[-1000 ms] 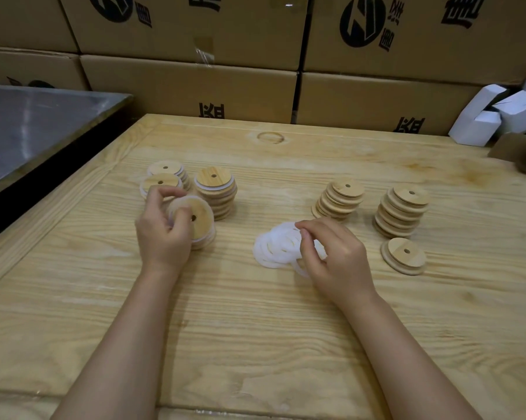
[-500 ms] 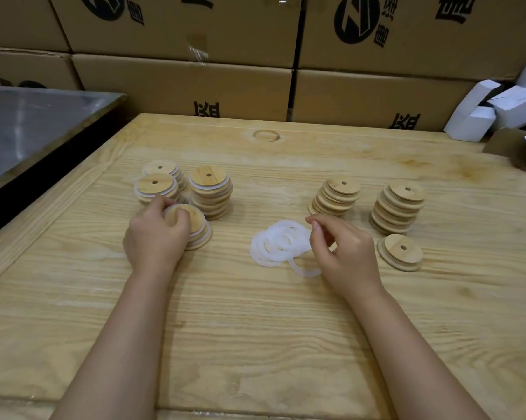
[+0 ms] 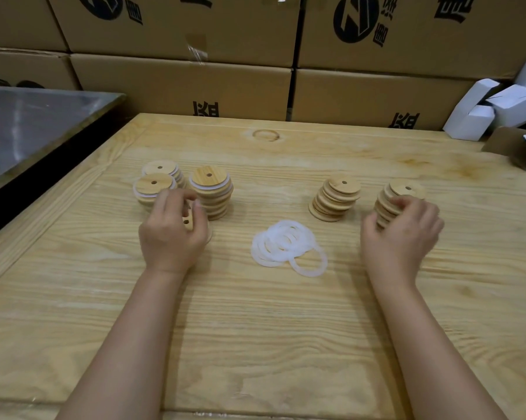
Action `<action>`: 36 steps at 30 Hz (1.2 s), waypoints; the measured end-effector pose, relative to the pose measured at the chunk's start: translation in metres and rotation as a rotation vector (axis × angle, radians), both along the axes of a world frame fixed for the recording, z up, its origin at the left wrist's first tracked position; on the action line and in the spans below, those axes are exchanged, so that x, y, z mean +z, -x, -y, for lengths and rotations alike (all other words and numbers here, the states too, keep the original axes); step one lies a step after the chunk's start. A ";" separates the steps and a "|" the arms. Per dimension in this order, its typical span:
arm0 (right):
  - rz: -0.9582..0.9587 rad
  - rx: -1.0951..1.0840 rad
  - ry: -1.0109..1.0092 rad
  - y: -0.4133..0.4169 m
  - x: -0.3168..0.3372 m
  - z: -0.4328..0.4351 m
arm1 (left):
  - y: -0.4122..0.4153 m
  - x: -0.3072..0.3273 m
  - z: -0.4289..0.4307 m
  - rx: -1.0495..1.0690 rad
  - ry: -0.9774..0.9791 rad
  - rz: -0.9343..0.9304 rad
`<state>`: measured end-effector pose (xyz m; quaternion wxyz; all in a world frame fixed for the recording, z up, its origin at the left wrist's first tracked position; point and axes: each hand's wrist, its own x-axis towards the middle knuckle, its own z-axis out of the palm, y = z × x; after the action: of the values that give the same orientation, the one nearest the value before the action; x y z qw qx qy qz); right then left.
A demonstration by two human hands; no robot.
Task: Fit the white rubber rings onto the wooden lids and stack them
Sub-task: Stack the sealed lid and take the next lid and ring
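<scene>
Now that the right hand (image 3: 402, 237) has left the white rubber rings (image 3: 287, 248) lying between both hands, its curled fingers reach the bare wooden lids (image 3: 407, 189), grip indeterminate. The left hand (image 3: 172, 237) cups the stacked ringed lid (image 3: 189, 222). Next cycle appears to be starting.

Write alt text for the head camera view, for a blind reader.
A person's left hand grips a wooden lid beside ringed stacks; the right hand is at plain lid stacks. Loose white rubber rings lie between them on a wooden table.
</scene>
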<state>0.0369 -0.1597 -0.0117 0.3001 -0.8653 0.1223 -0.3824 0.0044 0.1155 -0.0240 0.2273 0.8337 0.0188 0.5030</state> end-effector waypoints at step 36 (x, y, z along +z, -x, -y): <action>0.089 0.730 0.310 0.032 0.000 -0.057 | -0.007 0.006 0.078 -1.010 0.932 -0.695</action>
<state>0.0049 -0.1024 -0.0117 0.2872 -0.8696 -0.2652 -0.3015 0.0114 0.0372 -0.0177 0.7382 0.6693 -0.0838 -0.0128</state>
